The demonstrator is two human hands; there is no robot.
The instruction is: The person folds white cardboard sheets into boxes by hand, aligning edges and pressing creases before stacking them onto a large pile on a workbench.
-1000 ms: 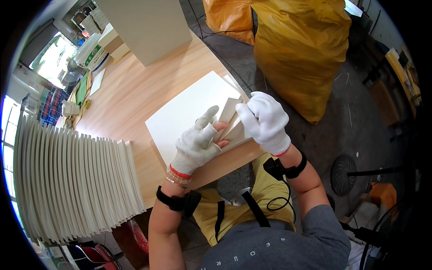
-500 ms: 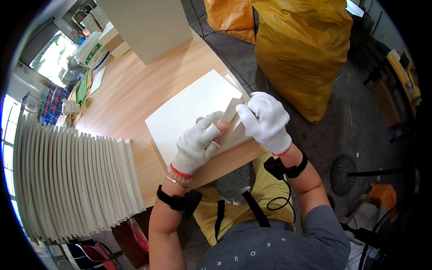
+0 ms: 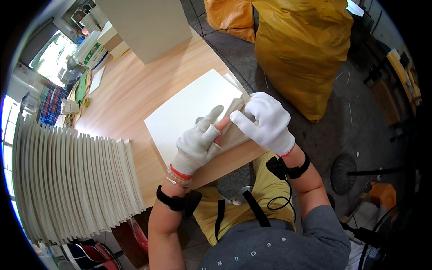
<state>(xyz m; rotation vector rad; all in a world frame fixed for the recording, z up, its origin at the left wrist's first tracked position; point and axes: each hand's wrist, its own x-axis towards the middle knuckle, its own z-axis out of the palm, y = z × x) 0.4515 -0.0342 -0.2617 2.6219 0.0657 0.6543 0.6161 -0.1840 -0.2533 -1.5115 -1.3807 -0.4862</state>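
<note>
A white cardboard panel (image 3: 189, 107) lies at an angle on the table, near its front right corner. Along its right side runs a narrow folded flap (image 3: 233, 104). My left hand (image 3: 198, 140), in a white glove with some fingertips bare, rests on the panel with its fingers stretched towards the flap. At the flap's outer side is my right hand (image 3: 265, 118), fully gloved, with curled fingers closed at the flap and the thumb reaching left, close to the left hand's bare fingertip. The right fingertips are partly hidden.
A long row of stacked white panels (image 3: 81, 180) stands at the left of the wooden table (image 3: 130, 99). An upright grey-white board (image 3: 146, 27) rises at the back, beside a white bucket (image 3: 92, 51). Large yellow sacks (image 3: 301, 54) occupy the floor beyond the right edge.
The flap, tilted up before, now lies lower. My left index finger has straightened over the panel, and my right thumb has shifted slightly left and down.
</note>
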